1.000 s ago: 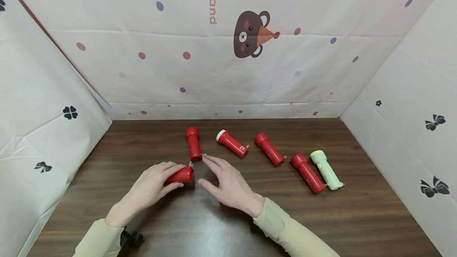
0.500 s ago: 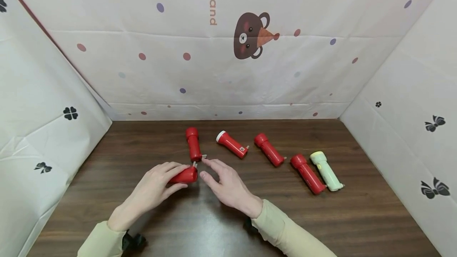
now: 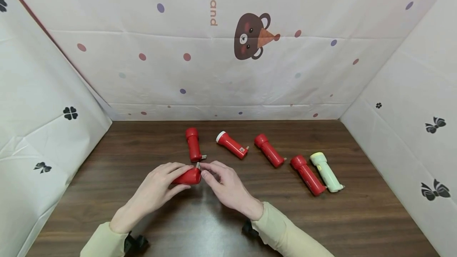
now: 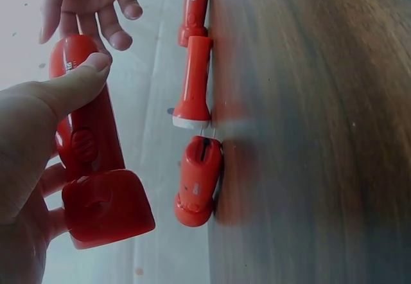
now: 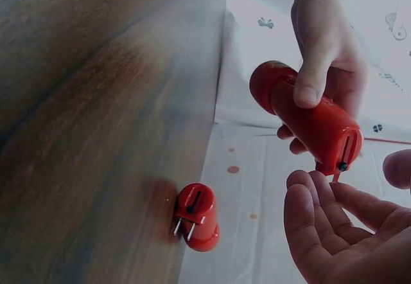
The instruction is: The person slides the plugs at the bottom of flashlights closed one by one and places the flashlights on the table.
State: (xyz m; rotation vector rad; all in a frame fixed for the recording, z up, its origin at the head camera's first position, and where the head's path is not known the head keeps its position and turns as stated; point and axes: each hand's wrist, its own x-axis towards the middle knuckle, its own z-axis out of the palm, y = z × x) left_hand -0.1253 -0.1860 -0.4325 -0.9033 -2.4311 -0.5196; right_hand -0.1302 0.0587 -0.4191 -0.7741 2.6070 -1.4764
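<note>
My left hand (image 3: 155, 185) grips a red flashlight (image 3: 189, 176) round its body, with the thumb along it in the left wrist view. It is held above the table, its wide head towards the left and its tail towards my right hand (image 3: 228, 185). From the tail stick out metal plug prongs (image 3: 198, 165). The right fingers are loosely bent, fingertips right at the prongs, while the right thumb stands apart from the flashlight in the right wrist view. Just beyond the hands lies another red flashlight (image 3: 193, 146), its prongs also folded out.
Along the back of the wooden table (image 3: 150, 138) lie a red flashlight with a white rim (image 3: 233, 145) and a red one (image 3: 269, 150). Farther right, another red flashlight (image 3: 308, 175) lies beside a pale green flashlight (image 3: 327, 172). Printed white sheets (image 3: 228, 78) enclose the table.
The left hand has moved a little to the right with the red flashlight. The right fingertips, earlier beside the other flashlight's prongs, are now at the held flashlight's prongs.
</note>
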